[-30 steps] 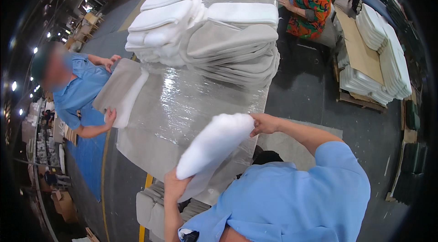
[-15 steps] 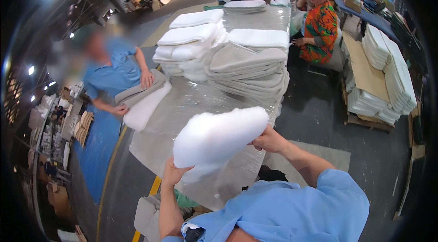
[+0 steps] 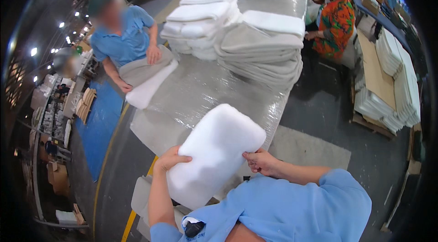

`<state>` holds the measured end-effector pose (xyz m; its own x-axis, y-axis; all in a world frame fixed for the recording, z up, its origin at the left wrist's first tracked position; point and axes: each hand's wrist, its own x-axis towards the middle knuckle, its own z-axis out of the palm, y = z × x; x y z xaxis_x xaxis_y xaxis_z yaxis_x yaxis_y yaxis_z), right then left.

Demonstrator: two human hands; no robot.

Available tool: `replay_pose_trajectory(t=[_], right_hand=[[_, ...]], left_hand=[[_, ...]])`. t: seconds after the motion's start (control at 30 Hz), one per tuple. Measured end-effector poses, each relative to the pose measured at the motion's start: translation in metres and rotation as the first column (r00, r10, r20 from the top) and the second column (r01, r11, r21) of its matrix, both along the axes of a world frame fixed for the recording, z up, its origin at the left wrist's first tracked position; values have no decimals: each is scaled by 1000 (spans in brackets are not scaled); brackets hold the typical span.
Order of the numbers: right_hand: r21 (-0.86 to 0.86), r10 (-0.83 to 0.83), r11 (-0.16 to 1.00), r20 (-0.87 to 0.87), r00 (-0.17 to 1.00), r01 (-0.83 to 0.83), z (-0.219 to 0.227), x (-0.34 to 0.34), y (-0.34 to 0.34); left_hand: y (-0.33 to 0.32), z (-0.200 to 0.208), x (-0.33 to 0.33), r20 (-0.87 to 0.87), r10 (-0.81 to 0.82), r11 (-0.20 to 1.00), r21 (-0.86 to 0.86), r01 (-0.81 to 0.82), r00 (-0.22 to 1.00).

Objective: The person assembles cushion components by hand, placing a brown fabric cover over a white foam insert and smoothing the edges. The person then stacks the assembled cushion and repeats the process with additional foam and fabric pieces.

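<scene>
A white padded foam sheet (image 3: 214,150), rectangular with rounded corners, is held up in front of me above the near end of the table. My left hand (image 3: 171,158) grips its left edge, thumb on top and fingers hidden beneath. On the right edge, my right hand (image 3: 261,161) pinches the pad between thumb and curled fingers. The pad's near end hangs down close to my blue shirt. Beyond it lies the plastic-covered grey table (image 3: 191,91).
Stacked white pads (image 3: 200,11) and folded grey covers (image 3: 260,52) stand on the far table. At left, a co-worker in blue (image 3: 125,36) handles a grey-and-white piece. A person in a patterned top (image 3: 335,25) is at the right, near a loaded pallet (image 3: 372,91).
The pad has turned from lying crosswise to running lengthwise away from me, and sits closer to my body. My right hand has come down and inward; my left has risen slightly.
</scene>
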<state>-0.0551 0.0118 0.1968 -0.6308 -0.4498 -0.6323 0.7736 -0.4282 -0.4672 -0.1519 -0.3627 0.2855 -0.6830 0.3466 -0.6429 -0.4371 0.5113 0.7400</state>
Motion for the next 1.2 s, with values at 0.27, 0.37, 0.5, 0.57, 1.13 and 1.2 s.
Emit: replay_pose_trajectory(t=[0.27, 0.37, 0.5, 0.57, 1.13, 1.2], right_hand=[[84, 56, 994, 209, 976, -75, -99, 23, 31], [151, 76, 982, 221, 972, -111, -107, 39, 62], [346, -60, 938, 201, 978, -14, -122, 49, 101], [461, -88, 887, 107, 990, 29, -129, 38, 113], [890, 523, 447, -180, 833, -89, -113, -126, 69], [851, 449, 517, -176, 876, -94, -116, -128, 68]], left_hand=[[44, -121, -33, 93, -326, 866, -369, 337, 941], [77, -125, -38, -227, -453, 794, -542, 275, 862], [165, -120, -58, -546, -404, 899, -384, 210, 734], [202, -129, -60, -564, -473, 869, -424, 255, 677], [265, -191, -25, -515, -534, 779, -608, 153, 671], [265, -190, -24, -514, -532, 779, -609, 150, 673]])
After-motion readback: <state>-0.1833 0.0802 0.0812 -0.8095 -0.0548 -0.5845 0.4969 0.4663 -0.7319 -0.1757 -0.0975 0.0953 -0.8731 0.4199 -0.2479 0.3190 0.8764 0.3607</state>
